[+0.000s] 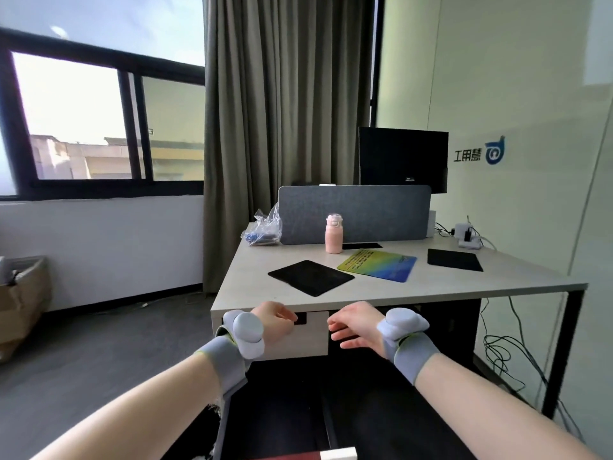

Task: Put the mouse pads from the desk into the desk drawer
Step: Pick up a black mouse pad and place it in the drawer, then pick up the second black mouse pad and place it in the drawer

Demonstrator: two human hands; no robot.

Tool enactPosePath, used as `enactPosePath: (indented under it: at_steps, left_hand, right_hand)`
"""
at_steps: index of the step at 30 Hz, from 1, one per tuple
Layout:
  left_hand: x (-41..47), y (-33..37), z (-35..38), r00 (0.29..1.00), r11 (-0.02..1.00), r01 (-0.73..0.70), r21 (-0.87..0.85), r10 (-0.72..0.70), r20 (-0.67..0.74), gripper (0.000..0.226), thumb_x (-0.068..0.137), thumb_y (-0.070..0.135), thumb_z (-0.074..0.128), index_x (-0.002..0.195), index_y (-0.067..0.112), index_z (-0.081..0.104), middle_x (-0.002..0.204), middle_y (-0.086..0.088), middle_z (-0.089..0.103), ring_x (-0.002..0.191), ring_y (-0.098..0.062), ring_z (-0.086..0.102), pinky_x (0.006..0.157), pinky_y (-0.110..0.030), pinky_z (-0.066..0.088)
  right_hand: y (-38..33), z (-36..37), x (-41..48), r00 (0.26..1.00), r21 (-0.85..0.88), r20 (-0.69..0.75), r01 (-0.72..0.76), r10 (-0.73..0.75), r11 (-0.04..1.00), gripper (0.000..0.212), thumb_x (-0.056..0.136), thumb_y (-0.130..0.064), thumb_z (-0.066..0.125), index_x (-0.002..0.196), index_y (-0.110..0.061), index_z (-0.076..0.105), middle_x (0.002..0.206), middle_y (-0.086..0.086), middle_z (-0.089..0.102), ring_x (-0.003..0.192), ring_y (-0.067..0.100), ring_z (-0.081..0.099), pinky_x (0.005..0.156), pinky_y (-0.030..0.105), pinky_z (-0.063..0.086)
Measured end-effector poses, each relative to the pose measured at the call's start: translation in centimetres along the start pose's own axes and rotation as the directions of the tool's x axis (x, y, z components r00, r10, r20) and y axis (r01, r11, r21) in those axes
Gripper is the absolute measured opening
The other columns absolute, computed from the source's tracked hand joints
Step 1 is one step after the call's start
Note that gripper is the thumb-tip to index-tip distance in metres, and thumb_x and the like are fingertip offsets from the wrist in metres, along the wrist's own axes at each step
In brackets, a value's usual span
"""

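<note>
We had our left hand (273, 322) curled at the closed drawer (311, 333) handle notch, right hand (356, 325) loosely spread beside it, empty. Three mouse pads (310, 277) lay on the surface (464, 283). Next, we judged, pull the drawer open.

Three flat rectangular mouse pads beyond the hands: matte black pad (311, 277) nearest, rainbow-printed pad (378, 264), second black pad (454, 259) far right; closed pale drawer front (311, 340) between hands.

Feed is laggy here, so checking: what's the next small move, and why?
Probably pull the drawer open with the left hand, whose fingers sit at its handle slot. The drawer looks shut, and three mouse pads lie on the desk.
</note>
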State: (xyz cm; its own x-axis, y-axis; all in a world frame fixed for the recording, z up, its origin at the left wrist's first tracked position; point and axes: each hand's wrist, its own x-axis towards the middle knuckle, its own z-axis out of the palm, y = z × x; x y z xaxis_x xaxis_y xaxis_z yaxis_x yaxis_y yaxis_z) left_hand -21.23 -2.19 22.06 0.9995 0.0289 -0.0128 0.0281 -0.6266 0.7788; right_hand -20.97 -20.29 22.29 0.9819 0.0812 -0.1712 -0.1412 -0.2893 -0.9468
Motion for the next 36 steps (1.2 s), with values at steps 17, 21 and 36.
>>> enactPosePath:
  at_steps: [17, 21, 36]
  left_hand:
    - [20.0, -0.6, 5.4, 0.988, 0.983, 0.14, -0.116, -0.146, -0.046, 0.034, 0.086, 0.004, 0.046, 0.115, 0.007, 0.065, 0.096, -0.008, 0.06, 0.082, -0.022, 0.059, 0.074, -0.026, 0.051]
    - [25.1, -1.7, 7.1, 0.98, 0.982, 0.169, -0.086, -0.177, -0.09, 0.042, 0.088, 0.006, 0.044, 0.127, 0.011, 0.058, 0.111, -0.007, 0.059, 0.085, -0.021, 0.06, 0.068, -0.021, 0.046]
    - [32.6, -5.5, 9.9, 0.975, 0.939, 0.149, 0.311, -0.086, -0.206, 0.052, 0.093, 0.032, 0.034, 0.145, 0.027, 0.032, 0.147, 0.001, 0.045, 0.138, -0.021, 0.038, 0.115, -0.031, 0.023]
  right_hand:
    - [2.7, -7.0, 21.0, 0.976, -0.029, -0.216, -0.038, 0.03, 0.999, 0.021, 0.086, -0.008, 0.053, 0.067, -0.016, 0.055, 0.081, 0.008, 0.059, 0.074, 0.018, 0.057, 0.057, 0.021, 0.046]
    - [4.0, -7.7, 26.8, 0.957, -0.109, -0.29, -0.032, -0.002, 0.994, 0.012, 0.085, -0.01, 0.057, 0.091, -0.011, 0.067, 0.078, 0.002, 0.062, 0.09, 0.023, 0.055, 0.078, 0.027, 0.043]
    - [6.6, -7.0, 38.8, 0.917, -0.697, -0.375, -0.183, -0.135, 0.694, 0.05, 0.086, -0.042, 0.047, 0.129, -0.019, 0.051, 0.136, 0.001, 0.055, 0.13, 0.024, 0.045, 0.103, 0.035, 0.032]
